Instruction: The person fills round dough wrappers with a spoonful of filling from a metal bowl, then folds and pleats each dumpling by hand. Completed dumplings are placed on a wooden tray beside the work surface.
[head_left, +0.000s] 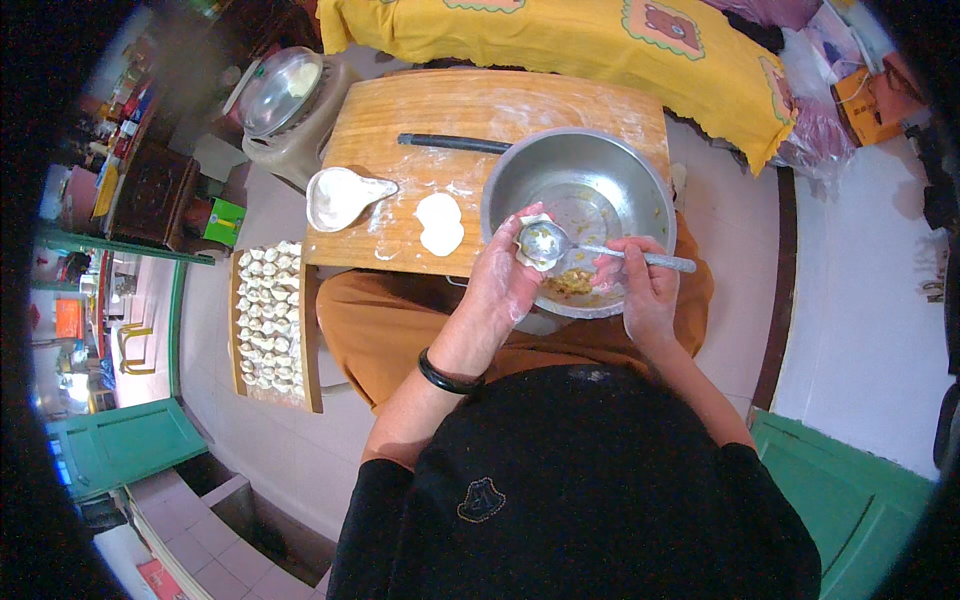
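My left hand (504, 266) cups a round dough wrapper (528, 260) above the near left rim of a large metal bowl (501, 180). A metal spoon (651, 259) is held by its handle in my right hand (646, 289), its round bowl resting over the wrapper. Bits of filling (571, 282) lie low in the metal bowl. On the floured wooden table (375, 105), left of the bowl, are flat dough wrappers (441, 234) that touch or overlap. Farther left is a pale scoop-shaped container (335, 198) with flour in it.
A dark rod-like handle (454, 142) lies beside the metal bowl. Rows of filled dumplings (268, 319) cover a wooden board (310, 345) at the left. Behind it stands a pot-like appliance (281, 154) with a metal lid (281, 94). A yellow cloth (555, 37) hangs beyond the table.
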